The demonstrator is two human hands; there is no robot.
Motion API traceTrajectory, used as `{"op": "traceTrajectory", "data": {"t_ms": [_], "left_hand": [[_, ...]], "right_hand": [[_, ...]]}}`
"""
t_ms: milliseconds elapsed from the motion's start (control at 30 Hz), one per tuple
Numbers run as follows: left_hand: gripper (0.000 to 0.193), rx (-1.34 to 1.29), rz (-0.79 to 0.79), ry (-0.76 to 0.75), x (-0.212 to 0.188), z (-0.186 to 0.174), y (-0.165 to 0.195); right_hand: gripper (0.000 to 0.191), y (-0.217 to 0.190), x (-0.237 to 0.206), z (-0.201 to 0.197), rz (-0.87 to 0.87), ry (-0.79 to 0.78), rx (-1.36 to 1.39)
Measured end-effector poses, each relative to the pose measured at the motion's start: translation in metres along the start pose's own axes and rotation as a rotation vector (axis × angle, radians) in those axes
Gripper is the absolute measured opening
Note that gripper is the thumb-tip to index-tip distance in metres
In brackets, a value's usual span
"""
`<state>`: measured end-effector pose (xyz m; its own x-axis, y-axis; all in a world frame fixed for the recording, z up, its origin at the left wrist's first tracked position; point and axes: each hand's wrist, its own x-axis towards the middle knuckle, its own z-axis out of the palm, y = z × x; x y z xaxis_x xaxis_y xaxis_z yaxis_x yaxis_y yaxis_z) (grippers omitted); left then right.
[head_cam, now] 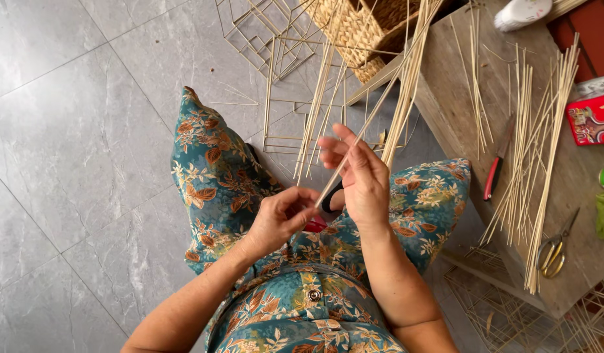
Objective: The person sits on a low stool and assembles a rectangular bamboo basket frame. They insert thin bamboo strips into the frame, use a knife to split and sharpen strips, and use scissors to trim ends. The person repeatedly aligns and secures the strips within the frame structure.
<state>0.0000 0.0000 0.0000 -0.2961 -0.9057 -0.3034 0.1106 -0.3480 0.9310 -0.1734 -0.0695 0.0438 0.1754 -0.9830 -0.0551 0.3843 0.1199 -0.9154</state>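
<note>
While the person sat over the grey floor [66, 163] in a blue flowered dress [217, 176], both hands met above the lap. The left hand [279, 219] had its grip pinched together on the low end of a thin pale stick [344, 167]. The right hand [360, 176] held the same stick higher up, its fingers [334, 147] closed around it. The stick ran from the left hand toward one o'clock, past the right hand and up to the top edge. Something red [317, 225] and something black [331, 196] peeked out under the hands; I could not tell what they were.

At three o'clock from the hands stood a wooden tabletop [445, 98]. A bunch of the same sticks [537, 157] lay on it. A knife with a red handle [494, 173] lay just beside them, and scissors [555, 248] lay at the bunch's lower end. A red box [592, 121] sat at the far right edge. At twelve o'clock were stick frames [276, 46] on the floor and a woven basket [351, 29].
</note>
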Motion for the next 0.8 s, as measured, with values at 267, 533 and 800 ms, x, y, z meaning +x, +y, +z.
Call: {"op": "traceTrajectory", "data": {"t_ms": [267, 533, 800], "left_hand": [[0.022, 0.047, 0.441, 0.389, 0.110, -0.107, 0.022], [0.036, 0.110, 0.061, 0.517, 0.292, -0.183, -0.011], [0.027, 0.247, 0.573, 0.745, 0.298, -0.142, 0.020]], "right_hand": [[0.025, -0.050, -0.018, -0.069, -0.121, 0.136, 0.251], [0.025, -0.069, -0.079, -0.085, 0.033, 0.304, -0.261], [0.026, -0.034, -0.076, -0.088, 0.154, 0.422, -0.401]]}}
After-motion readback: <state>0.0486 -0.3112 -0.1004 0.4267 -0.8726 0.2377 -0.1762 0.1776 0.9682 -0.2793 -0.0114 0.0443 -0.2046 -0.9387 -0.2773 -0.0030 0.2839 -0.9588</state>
